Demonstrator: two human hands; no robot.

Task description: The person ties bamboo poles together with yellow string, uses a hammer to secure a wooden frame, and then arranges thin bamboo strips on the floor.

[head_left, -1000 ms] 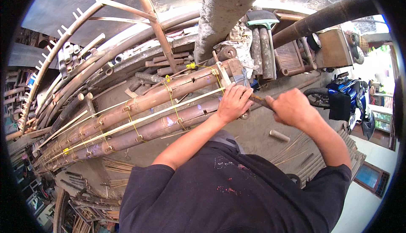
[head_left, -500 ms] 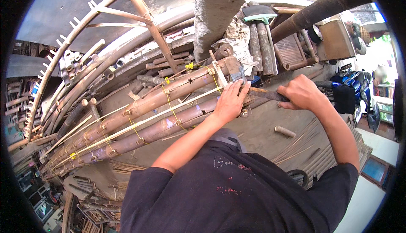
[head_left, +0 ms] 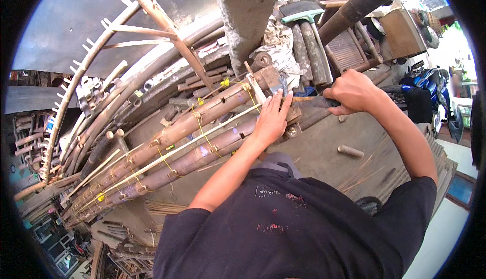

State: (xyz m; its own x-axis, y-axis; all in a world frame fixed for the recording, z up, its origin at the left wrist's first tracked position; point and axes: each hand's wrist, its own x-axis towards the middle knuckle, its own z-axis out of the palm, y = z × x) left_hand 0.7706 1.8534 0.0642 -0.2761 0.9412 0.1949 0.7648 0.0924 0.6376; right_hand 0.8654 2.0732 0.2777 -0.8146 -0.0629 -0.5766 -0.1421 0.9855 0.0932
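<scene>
My right hand (head_left: 352, 92) is closed around the dark handle of a tool (head_left: 324, 102). A brownish neck runs from the handle toward the bamboo end; the rest of the tool cannot be clearly made out. My left hand (head_left: 272, 119) lies flat with fingers stretched, pressing on the end of a long bamboo frame beside a grey, metal-looking piece (head_left: 275, 82). Two thick bamboo poles, an upper one (head_left: 190, 125) and a lower one (head_left: 195, 156), run off to the left, with yellow cords tied round them. A thin pale strip (head_left: 212, 130) stretches lengthwise between them.
A concrete pillar (head_left: 244, 15) rises beyond the frame's end. Bamboo stock (head_left: 172, 66) and a curved, pegged bamboo piece (head_left: 83, 66) fill the far left. At right are a short bamboo piece (head_left: 350, 151), a blue motorbike (head_left: 430, 86) and a slatted bamboo stack (head_left: 438, 152).
My view has shifted slightly. My right hand sits a little farther away relative to my left, still on the tool's handle. The left hand stays on the frame's end.
</scene>
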